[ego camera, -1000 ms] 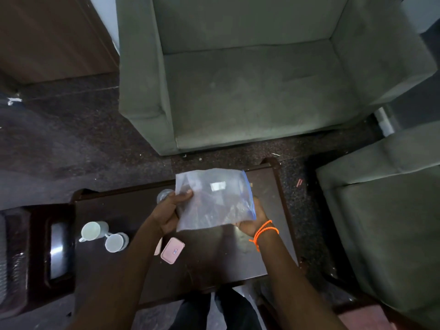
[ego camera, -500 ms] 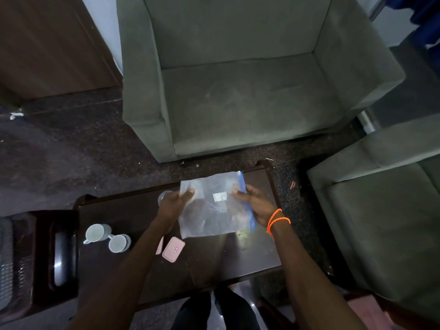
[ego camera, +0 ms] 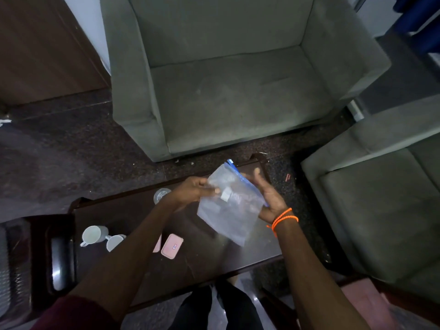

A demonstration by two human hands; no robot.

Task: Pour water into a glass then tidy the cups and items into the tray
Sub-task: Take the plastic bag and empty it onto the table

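Note:
I hold a clear zip bag [ego camera: 232,209] with a blue seal strip above the dark coffee table [ego camera: 202,256]. My left hand [ego camera: 192,192] pinches the bag's upper left side near a small white label. My right hand [ego camera: 269,198], with an orange wrist band, cups the sealed right edge. The bag hangs tilted, its seal toward the upper right. A clear glass [ego camera: 161,194] stands on the table behind my left wrist. Two white cups [ego camera: 94,234] [ego camera: 114,242] sit on the table's left part. A pink case [ego camera: 172,246] lies next to my left forearm.
A dark tray [ego camera: 59,253] sits on a side surface at the left. A grey armchair [ego camera: 226,91] faces the table from the far side, and another grey seat [ego camera: 381,198] stands at the right. My legs show below the table's near edge.
The bag has turned from flat and square to tilted, its blue seal now toward the upper right. My right hand shifted from the bag's top edge to cupping its right side.

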